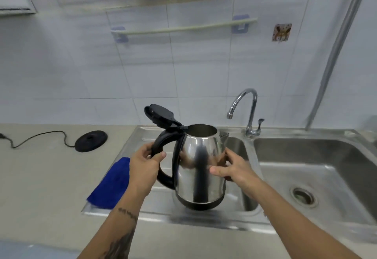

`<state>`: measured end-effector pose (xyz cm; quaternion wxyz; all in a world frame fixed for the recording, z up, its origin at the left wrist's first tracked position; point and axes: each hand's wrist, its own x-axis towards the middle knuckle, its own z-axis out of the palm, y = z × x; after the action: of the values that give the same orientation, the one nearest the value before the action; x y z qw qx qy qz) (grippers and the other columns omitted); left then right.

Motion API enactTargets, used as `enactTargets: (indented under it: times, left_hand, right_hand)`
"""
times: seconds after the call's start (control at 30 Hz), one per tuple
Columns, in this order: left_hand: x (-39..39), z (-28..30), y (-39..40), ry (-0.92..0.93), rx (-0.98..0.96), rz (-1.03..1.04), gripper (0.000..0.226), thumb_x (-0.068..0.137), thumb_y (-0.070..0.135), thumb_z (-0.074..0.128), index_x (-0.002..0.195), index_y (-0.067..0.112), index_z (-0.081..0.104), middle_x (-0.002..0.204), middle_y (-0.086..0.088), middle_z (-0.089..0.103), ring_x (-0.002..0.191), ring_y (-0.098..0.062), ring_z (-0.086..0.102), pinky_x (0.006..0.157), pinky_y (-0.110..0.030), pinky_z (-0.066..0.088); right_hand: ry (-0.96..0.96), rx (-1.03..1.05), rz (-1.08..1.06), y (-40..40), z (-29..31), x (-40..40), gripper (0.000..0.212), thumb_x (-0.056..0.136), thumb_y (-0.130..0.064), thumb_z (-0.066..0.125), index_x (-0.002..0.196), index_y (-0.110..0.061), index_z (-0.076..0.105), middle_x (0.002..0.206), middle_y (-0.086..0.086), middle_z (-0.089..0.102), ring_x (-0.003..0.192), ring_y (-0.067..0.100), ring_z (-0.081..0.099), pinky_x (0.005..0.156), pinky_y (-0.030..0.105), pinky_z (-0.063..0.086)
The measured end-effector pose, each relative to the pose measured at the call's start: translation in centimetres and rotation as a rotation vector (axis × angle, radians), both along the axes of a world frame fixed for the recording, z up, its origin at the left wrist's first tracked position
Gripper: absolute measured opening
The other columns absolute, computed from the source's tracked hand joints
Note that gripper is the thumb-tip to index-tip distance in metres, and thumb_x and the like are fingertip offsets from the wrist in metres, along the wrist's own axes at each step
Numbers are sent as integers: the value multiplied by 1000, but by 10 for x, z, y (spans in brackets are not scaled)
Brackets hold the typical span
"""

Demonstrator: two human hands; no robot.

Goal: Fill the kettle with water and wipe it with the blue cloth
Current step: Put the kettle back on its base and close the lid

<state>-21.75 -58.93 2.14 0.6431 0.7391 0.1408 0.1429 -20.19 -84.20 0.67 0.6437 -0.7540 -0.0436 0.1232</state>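
A shiny steel kettle (199, 169) with a black handle hangs above the sink's drainboard, its black lid (161, 116) flipped open to the upper left. My left hand (145, 164) grips the black handle. My right hand (232, 167) presses against the kettle's right side below the spout. The blue cloth (112, 184) lies on the drainboard's left edge, partly behind my left wrist. The chrome tap (244, 108) stands behind and to the right of the kettle, with no water running from it.
The steel sink (318, 156) has a small left basin under the kettle and a large right basin with a drain (304, 195). The kettle's black base (91, 141) and cord sit on the beige counter at left. A towel rail (183, 27) hangs on the tiled wall.
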Motion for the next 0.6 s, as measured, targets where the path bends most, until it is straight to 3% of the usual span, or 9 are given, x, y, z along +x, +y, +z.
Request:
enactTargets:
  times: [0.07,0.13,0.23,0.4,0.5,0.6]
  left_hand:
    - [-14,4,13,1,-6,2,23,87,7,72,106,20,72,97,1,75,103,-28,69,96,-45,54]
    - [-28,5,31,-8,1,20,24,87,4,71,104,20,73,96,1,76,101,-22,70,95,-40,54]
    - [-44,7,59,-20,-23,60,22,85,1,71,102,15,73,92,0,77,94,-19,71,96,-40,54]
    - [-59,7,131,-30,-107,107,22,82,-3,71,100,9,74,90,-7,77,88,-24,71,87,-36,57]
    - [-66,4,190,-32,-158,97,24,82,-5,71,99,12,75,87,-4,77,81,-20,70,77,-33,54]
    - [-65,2,254,-33,-193,63,28,81,-6,71,101,14,75,89,-2,78,81,-15,70,77,-32,52]
  right_hand:
    - [-6,14,9,12,-1,-11,28,71,-16,85,87,-24,65,89,-6,74,93,13,69,83,30,51]
    - [6,48,27,30,-2,-23,28,73,-8,82,87,-23,63,79,-11,70,82,6,68,72,20,47]
    - [0,65,53,61,3,-32,31,73,-5,82,86,-25,61,76,-13,72,75,-2,68,63,12,47]
    - [-38,-3,77,134,6,-32,36,58,-24,86,87,-23,64,94,5,73,100,27,69,91,43,55]
    - [-53,-17,97,191,4,-35,36,59,-23,84,90,-29,67,94,-4,74,102,22,70,96,44,53]
    - [-67,5,94,254,3,-35,53,58,-20,83,109,-29,68,103,-5,75,103,20,72,97,44,54]
